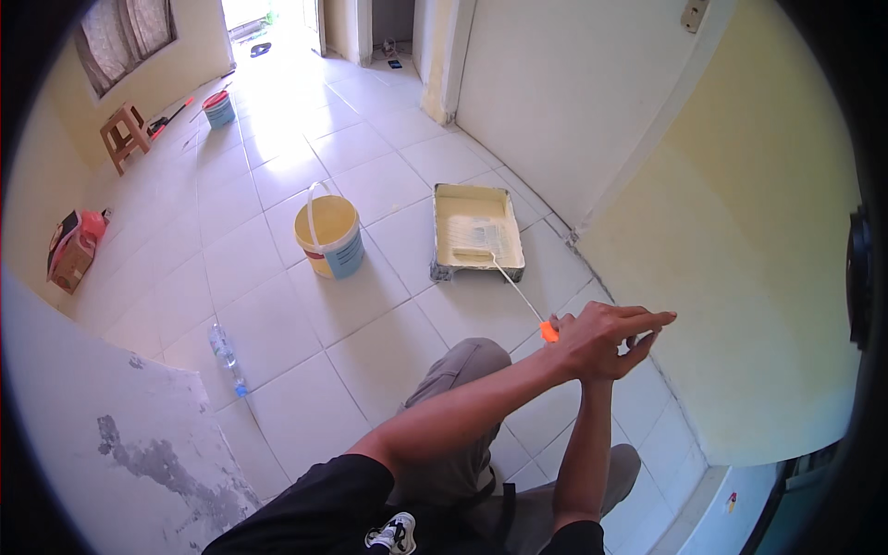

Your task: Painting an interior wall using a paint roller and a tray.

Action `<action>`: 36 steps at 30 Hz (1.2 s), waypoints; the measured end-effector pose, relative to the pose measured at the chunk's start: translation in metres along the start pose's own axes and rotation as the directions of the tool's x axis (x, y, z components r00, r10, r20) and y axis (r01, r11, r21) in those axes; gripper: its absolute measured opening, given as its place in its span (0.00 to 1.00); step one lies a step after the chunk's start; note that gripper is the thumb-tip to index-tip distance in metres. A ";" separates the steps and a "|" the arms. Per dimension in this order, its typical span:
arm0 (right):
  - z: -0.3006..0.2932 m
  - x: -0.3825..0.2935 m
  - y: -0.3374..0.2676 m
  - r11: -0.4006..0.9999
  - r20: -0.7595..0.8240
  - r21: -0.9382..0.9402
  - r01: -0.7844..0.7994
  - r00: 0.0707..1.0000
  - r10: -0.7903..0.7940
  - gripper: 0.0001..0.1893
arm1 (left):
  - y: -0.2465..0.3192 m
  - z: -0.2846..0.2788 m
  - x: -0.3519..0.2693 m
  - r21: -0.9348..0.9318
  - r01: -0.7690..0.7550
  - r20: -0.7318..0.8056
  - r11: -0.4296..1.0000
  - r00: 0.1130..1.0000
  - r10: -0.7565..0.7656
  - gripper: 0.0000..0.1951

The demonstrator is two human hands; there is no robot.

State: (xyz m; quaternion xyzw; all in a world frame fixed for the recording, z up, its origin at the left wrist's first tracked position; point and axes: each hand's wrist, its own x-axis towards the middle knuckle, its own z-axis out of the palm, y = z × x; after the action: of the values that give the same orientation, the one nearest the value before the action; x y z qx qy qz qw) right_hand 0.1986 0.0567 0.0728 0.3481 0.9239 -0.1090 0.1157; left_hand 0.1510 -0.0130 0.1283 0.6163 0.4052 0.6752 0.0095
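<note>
A paint roller (515,282) with a wire frame and an orange grip rests its cream-coated head in a paint tray (513,232) holding pale yellow paint. My right hand (564,322) is around the grip, mostly hidden under my left hand (600,338). The left hand crosses over the right hand and wrist; its fingers point right, spread apart, with nothing seen between them. Left of the tray stands an upright bucket (340,239) with a yellowish inside and a raised white handle.
A plastic bottle (226,357) lies on the tiles at left. Further off are a brown stool (125,132), a small bucket with a red rim (219,111) and a cardboard box (73,260). A yellow wall (728,277) and a white door (555,90) border the right side.
</note>
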 end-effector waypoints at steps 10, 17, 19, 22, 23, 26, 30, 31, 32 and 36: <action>0.048 0.051 -0.023 0.987 -0.028 0.146 -0.070 0.997 0.074 0.17 | -0.007 0.009 0.002 0.026 0.002 -0.003 1.000 1.000 -0.002 0.22; 0.051 0.021 0.038 0.989 -0.146 -0.140 0.053 0.987 -0.073 0.17 | 0.003 0.015 -0.002 0.038 -0.017 0.037 0.999 0.999 0.016 0.22; 0.070 0.043 0.033 0.970 -0.200 -0.230 0.083 0.971 -0.130 0.18 | 0.003 0.020 -0.001 -0.001 -0.016 0.015 1.000 1.000 0.016 0.20; 0.076 0.059 0.001 0.980 -0.091 0.180 -0.082 0.991 0.099 0.22 | 0.001 0.017 -0.001 0.020 -0.005 0.031 1.000 0.999 0.005 0.20; 0.075 0.055 0.008 0.989 -0.125 0.139 -0.053 0.990 0.071 0.25 | 0.002 0.018 -0.001 0.013 -0.010 0.031 1.000 0.999 0.010 0.20; 0.056 0.029 0.018 0.997 -0.106 0.078 -0.021 0.994 0.029 0.27 | 0.002 0.011 -0.008 0.012 0.011 0.038 1.000 0.999 -0.012 0.20; 0.003 -0.025 0.038 0.997 -0.060 0.011 -0.082 0.995 0.083 0.26 | 0.001 0.014 -0.004 0.031 -0.008 0.031 0.999 0.999 0.007 0.21; -0.004 -0.029 0.039 0.997 -0.056 -0.008 -0.078 0.995 0.077 0.26 | -0.001 0.012 -0.005 0.037 -0.015 0.032 0.999 0.999 0.013 0.21; -0.007 -0.028 0.038 0.997 -0.051 -0.026 -0.068 0.996 0.067 0.26 | -0.003 0.012 -0.006 0.038 -0.011 0.029 0.999 1.000 0.010 0.21; 0.020 0.026 0.024 0.994 -0.027 -0.058 -0.088 0.996 0.087 0.25 | -0.001 0.016 -0.005 -0.028 -0.007 0.028 1.000 1.000 0.008 0.20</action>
State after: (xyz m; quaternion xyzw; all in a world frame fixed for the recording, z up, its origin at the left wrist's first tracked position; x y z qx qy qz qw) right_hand 0.1980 0.0845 0.0434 0.3859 0.9119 -0.0721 0.1194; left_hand 0.1655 -0.0060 0.1227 0.6269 0.3934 0.6722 0.0211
